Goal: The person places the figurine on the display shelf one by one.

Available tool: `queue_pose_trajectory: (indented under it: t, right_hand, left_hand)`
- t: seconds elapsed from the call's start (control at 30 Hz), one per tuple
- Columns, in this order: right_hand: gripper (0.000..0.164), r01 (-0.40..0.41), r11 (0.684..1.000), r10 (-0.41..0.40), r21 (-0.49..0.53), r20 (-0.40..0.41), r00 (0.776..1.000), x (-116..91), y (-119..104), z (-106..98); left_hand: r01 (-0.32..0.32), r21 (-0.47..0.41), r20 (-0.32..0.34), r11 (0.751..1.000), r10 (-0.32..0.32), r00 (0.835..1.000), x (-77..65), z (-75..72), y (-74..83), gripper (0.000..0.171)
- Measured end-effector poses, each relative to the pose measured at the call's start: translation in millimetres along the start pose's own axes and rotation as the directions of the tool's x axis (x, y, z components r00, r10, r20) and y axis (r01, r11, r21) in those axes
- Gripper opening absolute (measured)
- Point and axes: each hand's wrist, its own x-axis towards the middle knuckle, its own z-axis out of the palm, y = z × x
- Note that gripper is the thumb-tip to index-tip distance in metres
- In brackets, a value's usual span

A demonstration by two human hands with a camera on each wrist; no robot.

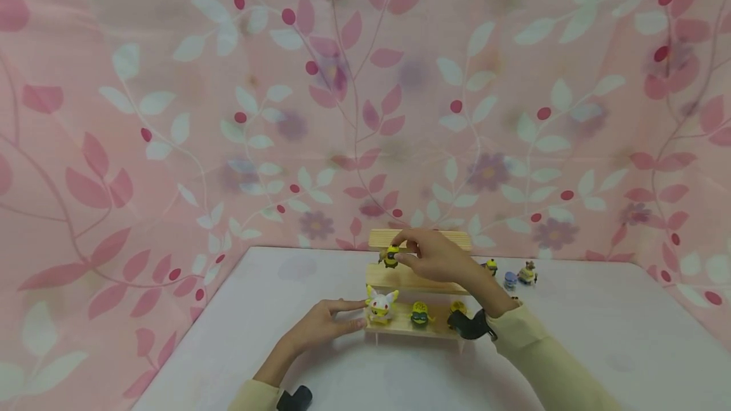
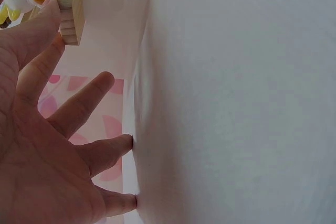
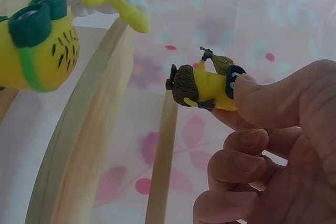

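My right hand (image 1: 431, 255) pinches a small yellow toy figure with a dark head and body (image 3: 207, 87) between thumb and index finger, above the middle board of a tiered wooden display stand (image 1: 411, 278). In the right wrist view the figure lies sideways, its other end hidden by the thumb. My left hand (image 1: 322, 325) holds the left end of the lowest board with thumb and index finger, the other fingers spread towards the table. On that board stand a white-and-yellow long-eared figure (image 1: 381, 306), a yellow figure with green goggles (image 1: 419, 314) and another yellow figure (image 1: 458, 307), partly covered by the right wrist strap.
Right of the stand, a yellow-and-dark figure (image 1: 491, 266), a blue-purple figure (image 1: 510, 280) and a brownish figure (image 1: 528, 273) stand on the white table (image 1: 599, 335). A pink floral cloth (image 1: 365, 94) hangs behind the table. Clear legs support the stand.
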Motion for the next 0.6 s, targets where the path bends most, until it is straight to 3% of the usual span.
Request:
queue_pose_trajectory:
  t: [0.23, 0.6]
  right_hand:
    - [0.021, 0.017, 1.000, -0.016, -0.025, 0.034, 0.999, 13, 3, 11]
    - [0.022, -0.061, 0.997, 0.064, -0.045, 0.076, 0.995, 19, 0, 26]
  left_hand:
    - [0.003, 0.001, 0.009, 1.000, -0.003, 1.000, -0.2, -1.0, 2.7, 0.040]
    - [0.011, -0.016, 0.009, 1.000, -0.011, 1.000, -1.9, -1.4, 4.4, 0.039]
